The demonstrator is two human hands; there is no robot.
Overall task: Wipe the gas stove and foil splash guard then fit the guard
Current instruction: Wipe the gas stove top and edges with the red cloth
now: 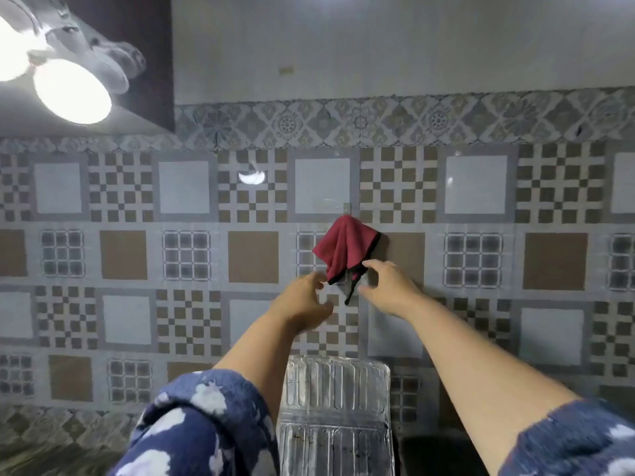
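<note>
A dark red cloth (344,247) with black trim hangs from a clear hook (347,208) on the tiled wall. Both of my arms reach up to its lower corner. My right hand (386,286) has thumb and fingers spread around the black-edged tip, touching it at the fingertips. Just left of the cloth's bottom edge, my left hand (302,304) has its fingers apart and holds nothing. Below, the ribbed foil splash guard (335,407) stands upright against the wall. The gas stove is out of sight.
Patterned tiles (185,255) cover the wall ahead. A bright round lamp (70,92) sits under a dark cabinet at the top left. A dark patch (422,451) lies to the right of the guard's base.
</note>
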